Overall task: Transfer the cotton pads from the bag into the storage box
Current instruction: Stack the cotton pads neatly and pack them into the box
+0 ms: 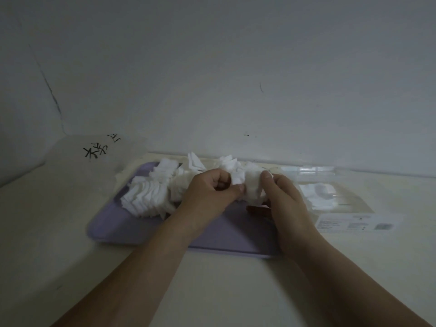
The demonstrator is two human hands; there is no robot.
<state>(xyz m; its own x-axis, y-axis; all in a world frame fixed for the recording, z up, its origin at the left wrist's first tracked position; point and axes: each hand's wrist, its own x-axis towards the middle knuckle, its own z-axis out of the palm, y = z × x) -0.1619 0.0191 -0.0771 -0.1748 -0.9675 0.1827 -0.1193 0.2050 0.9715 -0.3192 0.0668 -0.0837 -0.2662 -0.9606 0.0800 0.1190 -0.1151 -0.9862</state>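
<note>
– Both forearms reach in from the near edge of the desk point(212, 291). What are the hands busy with?

– Left hand point(210, 194) and right hand point(283, 194) meet above the purple tray point(226, 232). Each is pinched onto one end of a bunch of cotton pads point(251, 187), with thumb and curled fingers closed on it. I'd judge it's squeezed from both ends so the stack stays together and travels as one piece.

– Where are the others?

– A fanned heap point(146, 197) lies on the tray's left and far part, with some pads right up by the wall point(212, 67). A few more seem to lie inside the clear storage box point(330, 185), just right of the tray. A printed label point(354, 224) lies in front of it; whether that belongs to the flattened bag, I can't tell.

– Any room to move?

– The way right looks short, with only the box's low near wall to clear. The wall hems in the far side, and a grey thing with black writing point(94, 149) stands to the left. Open room lies toward the near desk.
</note>
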